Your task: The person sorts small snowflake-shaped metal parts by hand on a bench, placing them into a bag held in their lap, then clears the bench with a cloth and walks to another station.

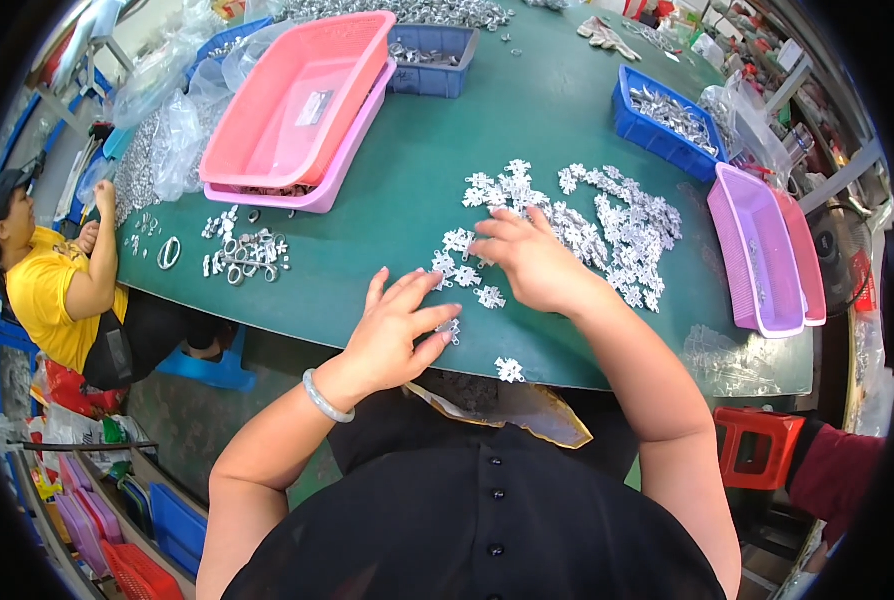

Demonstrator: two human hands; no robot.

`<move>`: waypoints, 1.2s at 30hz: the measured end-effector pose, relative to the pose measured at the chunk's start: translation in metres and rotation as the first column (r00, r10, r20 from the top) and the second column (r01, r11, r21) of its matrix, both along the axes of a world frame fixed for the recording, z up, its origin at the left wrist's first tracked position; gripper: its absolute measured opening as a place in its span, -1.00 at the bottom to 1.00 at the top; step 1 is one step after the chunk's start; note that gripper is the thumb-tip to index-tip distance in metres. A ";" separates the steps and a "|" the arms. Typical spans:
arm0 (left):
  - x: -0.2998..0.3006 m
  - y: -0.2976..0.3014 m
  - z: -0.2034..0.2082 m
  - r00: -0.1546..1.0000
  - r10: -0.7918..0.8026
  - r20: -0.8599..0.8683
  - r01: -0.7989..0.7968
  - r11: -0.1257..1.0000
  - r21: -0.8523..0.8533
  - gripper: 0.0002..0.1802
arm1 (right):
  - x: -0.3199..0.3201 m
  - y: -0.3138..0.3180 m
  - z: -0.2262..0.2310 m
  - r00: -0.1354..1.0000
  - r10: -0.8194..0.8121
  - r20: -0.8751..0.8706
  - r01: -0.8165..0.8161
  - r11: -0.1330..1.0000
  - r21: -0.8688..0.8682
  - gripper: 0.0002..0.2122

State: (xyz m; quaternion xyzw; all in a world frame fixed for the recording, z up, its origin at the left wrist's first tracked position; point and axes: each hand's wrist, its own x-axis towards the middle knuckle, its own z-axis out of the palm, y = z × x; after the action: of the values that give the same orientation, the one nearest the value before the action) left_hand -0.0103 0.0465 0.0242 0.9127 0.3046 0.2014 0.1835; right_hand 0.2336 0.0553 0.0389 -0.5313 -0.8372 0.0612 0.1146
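Observation:
My left hand (392,335), with a pale bangle (327,396) at the wrist, is low over the near edge of the green table (407,180). Its fingers are spread, and the index finger and thumb are beside a small silvery metal piece (454,330). My right hand (537,262) is palm down with fingers apart, its fingertips at the left side of a spread pile of flat, notched silvery metal pieces (632,235). Several of these pieces (459,268) lie between the two hands. One single piece (509,370) sits near the table edge. What is under the right palm is hidden.
Stacked pink trays (307,100) stand at left, near rings and small metal parts (247,255). Blue bins of parts (667,120) and a purple basket (757,250) are at right. A person in yellow (57,280) sits at far left; a red stool (757,445) stands at right.

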 end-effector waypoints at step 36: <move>0.057 -0.023 -0.013 0.997 -0.074 -0.008 0.075 0.992 0.098 -0.24 | 0.039 -0.083 -0.015 0.943 -0.177 -0.280 0.238 0.950 0.200 -0.70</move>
State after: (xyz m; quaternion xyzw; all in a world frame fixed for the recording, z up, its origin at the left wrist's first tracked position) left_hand 0.0462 0.0240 0.0115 0.9317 0.2605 0.2073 0.1451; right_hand 0.2722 -0.0281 0.0234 -0.5874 -0.7553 0.0197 0.2899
